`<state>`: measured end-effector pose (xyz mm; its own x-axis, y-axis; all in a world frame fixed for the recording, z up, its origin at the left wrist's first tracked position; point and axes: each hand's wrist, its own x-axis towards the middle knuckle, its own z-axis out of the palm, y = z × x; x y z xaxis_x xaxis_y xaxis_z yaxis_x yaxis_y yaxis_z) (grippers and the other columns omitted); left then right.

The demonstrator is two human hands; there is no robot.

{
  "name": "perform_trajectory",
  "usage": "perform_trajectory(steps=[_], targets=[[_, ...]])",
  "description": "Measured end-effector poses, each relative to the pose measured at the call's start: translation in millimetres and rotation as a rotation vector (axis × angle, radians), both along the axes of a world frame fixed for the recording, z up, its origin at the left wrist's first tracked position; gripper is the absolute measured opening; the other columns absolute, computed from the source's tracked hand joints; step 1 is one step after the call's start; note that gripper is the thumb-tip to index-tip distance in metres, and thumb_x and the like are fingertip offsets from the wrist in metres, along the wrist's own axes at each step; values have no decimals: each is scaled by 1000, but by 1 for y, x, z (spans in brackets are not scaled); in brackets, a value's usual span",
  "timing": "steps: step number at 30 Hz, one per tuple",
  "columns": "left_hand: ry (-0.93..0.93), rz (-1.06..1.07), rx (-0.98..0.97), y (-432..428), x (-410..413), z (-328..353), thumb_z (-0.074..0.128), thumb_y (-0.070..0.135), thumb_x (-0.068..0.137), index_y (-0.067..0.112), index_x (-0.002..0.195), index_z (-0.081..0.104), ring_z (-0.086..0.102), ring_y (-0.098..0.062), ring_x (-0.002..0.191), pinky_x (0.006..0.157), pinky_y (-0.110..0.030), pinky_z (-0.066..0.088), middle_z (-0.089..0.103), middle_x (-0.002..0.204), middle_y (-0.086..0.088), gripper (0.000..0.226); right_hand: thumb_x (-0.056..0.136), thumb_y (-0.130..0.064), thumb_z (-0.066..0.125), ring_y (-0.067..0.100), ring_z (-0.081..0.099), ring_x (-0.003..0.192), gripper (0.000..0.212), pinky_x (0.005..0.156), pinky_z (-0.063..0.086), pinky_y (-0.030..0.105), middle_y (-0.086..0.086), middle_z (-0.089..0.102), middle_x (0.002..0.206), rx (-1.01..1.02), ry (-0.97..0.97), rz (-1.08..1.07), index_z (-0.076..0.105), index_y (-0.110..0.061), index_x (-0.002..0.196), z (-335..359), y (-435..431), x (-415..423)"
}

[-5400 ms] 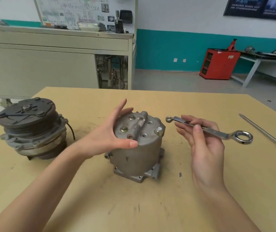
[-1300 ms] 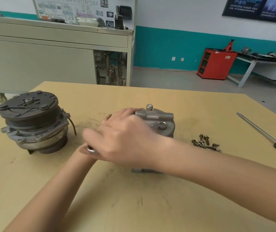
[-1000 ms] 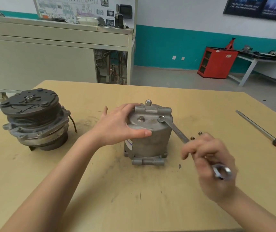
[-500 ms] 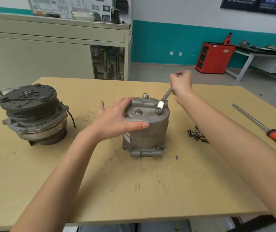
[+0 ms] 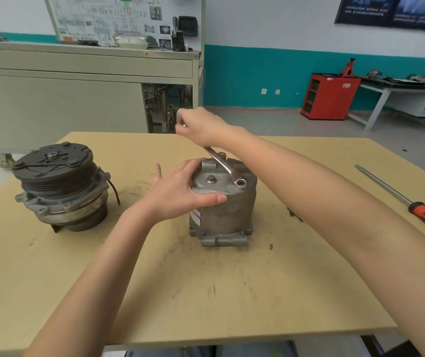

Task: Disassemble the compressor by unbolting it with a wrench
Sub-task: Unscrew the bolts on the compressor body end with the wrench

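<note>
- The compressor (image 5: 223, 210) stood upright in the middle of the counter (image 5: 206, 292).
- The left hand (image 5: 178, 194) held its top, fingers curled over the rim and thumb across the front.
- The right hand (image 5: 201, 124) had its fingers clamped on the wrench (image 5: 221, 163), whose ring end sat on the compressor's top.
- A screwdriver (image 5: 412, 204) lay at the right.

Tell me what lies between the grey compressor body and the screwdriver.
Head view: the right forearm crosses above that stretch; beneath it small dark metal pieces, mostly hidden, peek out on the table.
</note>
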<state>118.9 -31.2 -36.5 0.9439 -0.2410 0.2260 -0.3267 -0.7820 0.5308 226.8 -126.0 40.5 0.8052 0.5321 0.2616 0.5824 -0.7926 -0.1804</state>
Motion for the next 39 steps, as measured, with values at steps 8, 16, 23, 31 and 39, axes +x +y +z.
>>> perform_trajectory(steps=[8,16,23,31,39], targets=[[-11,2,-8,0,1,-1,40,89,54,39,142,33,38,-4,133,116,-57,-14,38,135,26,102,102,-21,36,15,46,66,15,58,36,27,-2,49,74,423,44,-86,47,-11,100,11,-43,20],[-22,4,10,-1,2,-3,38,89,52,39,143,31,38,-4,133,117,-55,-12,39,138,25,104,101,-20,34,16,44,62,15,56,35,30,2,51,73,358,95,25,45,-15,92,12,-21,18],[-21,-4,3,-1,1,-2,39,88,52,40,143,31,35,1,133,117,-53,-13,33,129,32,103,100,-17,34,15,42,52,17,49,35,25,-1,48,64,360,193,83,45,-17,86,9,-7,17],[-20,3,-11,-1,1,-3,40,87,51,40,141,33,35,2,132,117,-53,-12,34,128,31,102,101,-22,33,18,47,70,18,62,35,31,-1,52,77,225,123,71,48,-13,95,-8,0,14],[-27,-4,-19,1,2,-3,41,87,55,37,136,38,33,-5,135,118,-54,-8,44,133,22,96,100,-37,38,25,54,79,29,65,35,32,8,61,92,-150,-143,184,52,-15,111,-10,24,-15]])
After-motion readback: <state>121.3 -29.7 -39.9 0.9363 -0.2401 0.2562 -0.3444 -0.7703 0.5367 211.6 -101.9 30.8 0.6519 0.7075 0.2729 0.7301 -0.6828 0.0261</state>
